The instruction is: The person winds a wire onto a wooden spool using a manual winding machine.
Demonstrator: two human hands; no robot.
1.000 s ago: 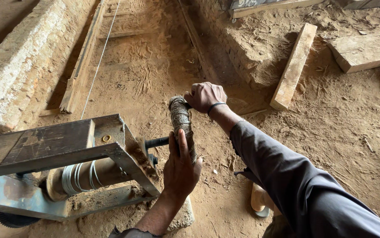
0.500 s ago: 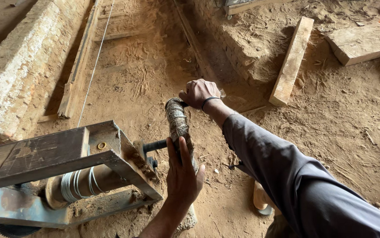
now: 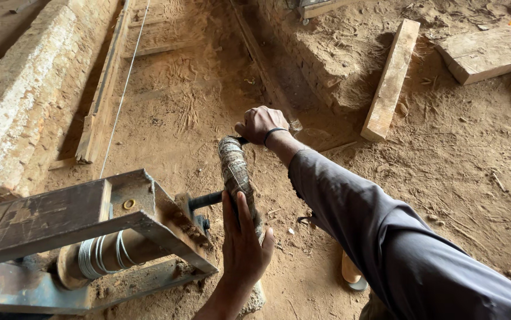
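Note:
A wrapped crank wheel [image 3: 234,172] stands on edge at the end of a dark axle [image 3: 205,200] coming out of a rusty steel frame [image 3: 107,222]. My left hand [image 3: 243,246] lies flat against the wheel's near rim, fingers pointing up. My right hand [image 3: 261,124] is closed around the handle at the wheel's far top, with a dark band on the wrist and a grey sleeve behind it. Inside the frame a drum [image 3: 98,255] carries coils of wire. A thin wire [image 3: 122,98] runs from the frame away over the sandy ground.
A rough concrete slab [image 3: 21,98] lies along the left, with a long timber [image 3: 104,89] beside it. A wooden plank [image 3: 391,77] and a thicker board [image 3: 486,53] rest on the sand at the right. My sandalled foot [image 3: 353,275] shows under my right arm.
My right hand has carried the wheel's handle slightly farther over the top. My left hand stays pressed on the near rim. The view has shifted a little.

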